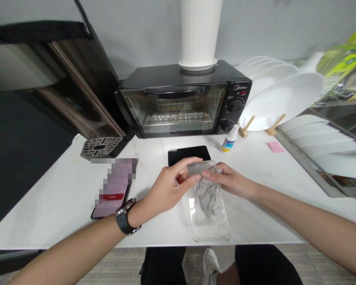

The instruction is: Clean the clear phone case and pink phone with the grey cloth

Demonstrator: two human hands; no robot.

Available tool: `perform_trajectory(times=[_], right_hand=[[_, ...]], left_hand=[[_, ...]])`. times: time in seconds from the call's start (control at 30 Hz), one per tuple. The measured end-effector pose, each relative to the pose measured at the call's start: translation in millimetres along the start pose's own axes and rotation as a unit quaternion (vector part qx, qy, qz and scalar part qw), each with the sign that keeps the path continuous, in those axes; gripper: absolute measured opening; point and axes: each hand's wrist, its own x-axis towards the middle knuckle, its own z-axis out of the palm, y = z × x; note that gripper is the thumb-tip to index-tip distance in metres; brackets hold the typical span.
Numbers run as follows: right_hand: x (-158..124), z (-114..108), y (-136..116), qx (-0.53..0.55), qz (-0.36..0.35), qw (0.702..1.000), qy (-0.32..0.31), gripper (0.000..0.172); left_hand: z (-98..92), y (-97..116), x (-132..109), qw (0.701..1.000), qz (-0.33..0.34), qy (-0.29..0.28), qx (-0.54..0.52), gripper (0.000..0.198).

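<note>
Across a white stone-topped counter [62, 213], a black toaster oven [172, 107] stands at 12 o'clock, a rack of white plates [284, 95] sits at 2, and a black phone [190, 154] lies flat just beyond the hands. Toward 6 o'clock lies a clear plastic phone case [209, 217], its long axis running roughly 12-to-6 with a slight tilt, and crumpled grey film [206, 194] showing through it. Left hand [169, 186] and right hand [230, 180] meet at its far end, fingers closed in a pinch on the clear plastic, while a second phone [114, 188] rests at 9 o'clock beside the left wrist
</note>
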Motion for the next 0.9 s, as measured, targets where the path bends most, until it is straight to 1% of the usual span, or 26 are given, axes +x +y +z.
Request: perform_trajectory(times=[0.07, 0.17, 0.2, 0.3, 0.37, 0.43, 0.53, 0.63, 0.7, 0.77, 0.83, 0.9], right_hand=[[1, 1, 2, 0.002, -0.012, 1.000, 0.006, 0.028], [3, 4, 2, 0.036, -0.017, 0.999, 0.022, 0.014], [3, 6, 2, 0.054, -0.013, 0.998, 0.030, 0.013], [2, 10, -1, 0.107, 0.008, 0.993, 0.053, 0.018], [1, 11, -2, 0.117, 0.020, 0.992, 0.050, 0.021], [0, 11, -2, 0.089, 0.015, 0.995, 0.036, 0.019], [-2, 7, 0, 0.021, 0.007, 1.000, 0.003, 0.016], [-3, 6, 1, -0.009, 0.042, 0.998, -0.049, 0.023], [-4, 7, 0, -0.011, 0.062, 0.996, -0.070, 0.026], [-4, 9, -2, 0.001, 0.064, 0.996, -0.058, 0.022], [-3, 12, -3, 0.031, 0.052, 0.998, -0.023, 0.015], [-1, 15, -3, 0.077, 0.034, 0.996, 0.016, 0.019]], left_hand=[[0.1, 0, 1, 1.000, -0.004, 0.003, -0.010, 0.048], [1.4, 0, 2, 1.000, -0.009, 0.004, -0.006, 0.048], [1.8, 0, 3, 1.000, -0.009, 0.001, -0.002, 0.050], [1.8, 0, 4, 1.000, -0.008, 0.001, 0.008, 0.052], [1.0, 0, 4, 1.000, -0.005, 0.014, 0.016, 0.049], [0.3, 1, 4, 0.999, 0.003, 0.027, 0.027, 0.045], [-0.1, 2, 3, 0.999, 0.010, 0.034, 0.036, 0.042], [-0.3, 2, 2, 0.999, 0.018, 0.038, 0.017, 0.039], [-0.3, 0, 2, 0.999, 0.020, 0.049, 0.003, 0.039], [0.2, -1, 3, 0.998, 0.016, 0.060, -0.005, 0.040], [1.2, -1, 4, 0.998, 0.010, 0.060, -0.002, 0.039], [2.1, -1, 4, 0.999, 0.005, 0.047, 0.008, 0.038]])
